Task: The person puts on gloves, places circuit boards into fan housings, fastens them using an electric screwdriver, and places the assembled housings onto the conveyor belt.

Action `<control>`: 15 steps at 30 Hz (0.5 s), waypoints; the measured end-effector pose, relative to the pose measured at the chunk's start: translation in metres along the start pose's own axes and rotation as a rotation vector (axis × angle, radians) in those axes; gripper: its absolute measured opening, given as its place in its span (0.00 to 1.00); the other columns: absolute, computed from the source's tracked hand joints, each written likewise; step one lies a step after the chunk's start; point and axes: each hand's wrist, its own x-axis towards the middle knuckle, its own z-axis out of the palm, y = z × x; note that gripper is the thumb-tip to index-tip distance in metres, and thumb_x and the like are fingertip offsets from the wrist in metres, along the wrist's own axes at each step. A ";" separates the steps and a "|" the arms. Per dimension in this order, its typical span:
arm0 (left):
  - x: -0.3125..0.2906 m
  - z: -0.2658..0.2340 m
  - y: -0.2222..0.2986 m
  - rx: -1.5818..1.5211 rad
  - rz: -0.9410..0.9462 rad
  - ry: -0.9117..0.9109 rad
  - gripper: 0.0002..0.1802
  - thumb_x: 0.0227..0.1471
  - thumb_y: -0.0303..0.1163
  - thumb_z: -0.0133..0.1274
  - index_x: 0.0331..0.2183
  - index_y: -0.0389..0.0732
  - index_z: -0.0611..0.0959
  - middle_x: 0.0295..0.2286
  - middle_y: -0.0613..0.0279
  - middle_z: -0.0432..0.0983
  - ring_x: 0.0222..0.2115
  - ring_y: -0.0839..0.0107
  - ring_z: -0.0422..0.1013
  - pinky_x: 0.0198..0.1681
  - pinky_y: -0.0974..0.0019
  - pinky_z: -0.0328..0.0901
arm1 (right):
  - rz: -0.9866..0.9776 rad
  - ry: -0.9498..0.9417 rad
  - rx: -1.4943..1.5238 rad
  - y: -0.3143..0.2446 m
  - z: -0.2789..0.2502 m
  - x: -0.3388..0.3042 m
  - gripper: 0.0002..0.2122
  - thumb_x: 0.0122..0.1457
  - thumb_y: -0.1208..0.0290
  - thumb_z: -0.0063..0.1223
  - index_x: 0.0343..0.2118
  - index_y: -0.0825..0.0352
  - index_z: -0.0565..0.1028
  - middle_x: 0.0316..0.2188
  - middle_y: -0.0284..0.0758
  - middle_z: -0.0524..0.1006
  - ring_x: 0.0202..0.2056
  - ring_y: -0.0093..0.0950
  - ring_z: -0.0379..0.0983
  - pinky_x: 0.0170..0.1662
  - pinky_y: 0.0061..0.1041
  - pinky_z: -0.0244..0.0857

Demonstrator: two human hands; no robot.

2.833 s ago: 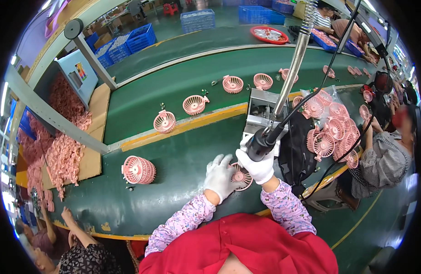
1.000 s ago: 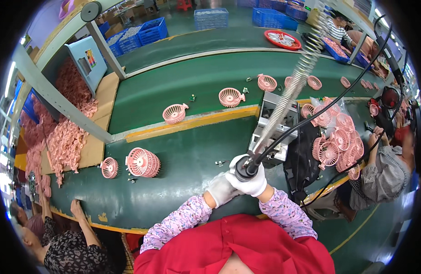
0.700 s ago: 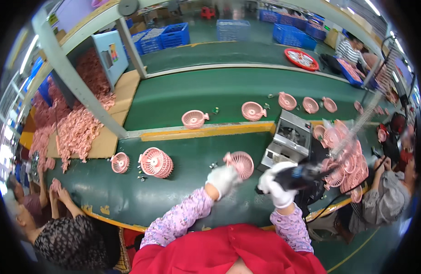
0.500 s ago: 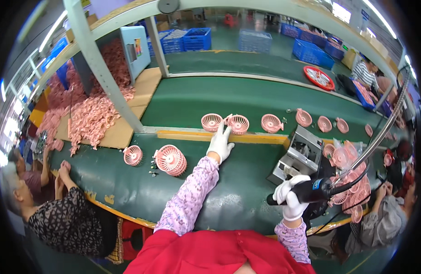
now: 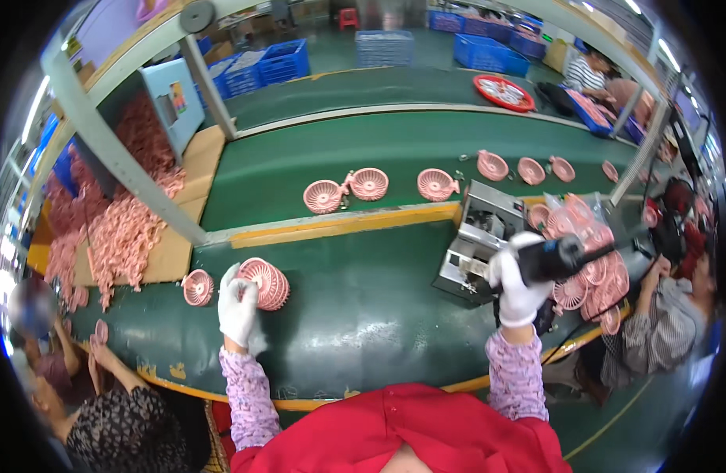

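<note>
While the gloved left hand point(image 5: 238, 307) was poised at the left edge of a stack of pink grilles point(image 5: 270, 285), left of centre in the frame, the gloved right hand point(image 5: 517, 290) was wrapped round a black power driver point(image 5: 550, 258) right of centre, just beside a metal fixture point(image 5: 477, 243). The left fingers were bent and bunched by the front rim; whether they pinched it or some small part could not be told. The step in hand looked to be work at the stack, with the driver kept aside; the next move seemed to call for a light, sure grip that would leave the nested pieces undisturbed. Round, pale pink and cup-shaped, the stacked grilles sat one inside another, thin ribs fanning out from a solid hub on the exposed face. One loose grille point(image 5: 198, 288) lay to the left of the stack, apart from it, while others dotted the green belt point(image 5: 276, 162) across the upper middle and a pile of grilles point(image 5: 585, 236) lay at the right
</note>
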 end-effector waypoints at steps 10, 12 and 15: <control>-0.051 0.089 0.093 -0.027 0.506 -0.611 0.12 0.32 0.31 0.63 0.25 0.39 0.80 0.48 0.40 0.61 0.50 0.46 0.58 0.53 0.57 0.55 | 0.173 0.075 -0.129 0.020 0.005 -0.005 0.11 0.45 0.82 0.58 0.31 0.69 0.70 0.21 0.27 0.71 0.22 0.14 0.68 0.25 0.15 0.61; -0.059 0.107 0.108 -0.008 0.707 -0.632 0.16 0.29 0.33 0.64 0.28 0.45 0.81 0.48 0.42 0.61 0.46 0.48 0.61 0.49 0.55 0.58 | 0.164 0.029 -0.218 0.014 0.007 -0.011 0.11 0.44 0.81 0.60 0.31 0.70 0.71 0.21 0.26 0.71 0.22 0.14 0.67 0.26 0.14 0.61; -0.072 0.104 0.144 0.219 0.734 -0.626 0.15 0.32 0.35 0.61 0.30 0.48 0.81 0.45 0.57 0.67 0.35 0.57 0.68 0.35 0.60 0.65 | 0.141 0.047 -0.067 -0.019 0.015 -0.010 0.11 0.44 0.85 0.57 0.32 0.70 0.70 0.20 0.27 0.70 0.19 0.15 0.66 0.21 0.16 0.60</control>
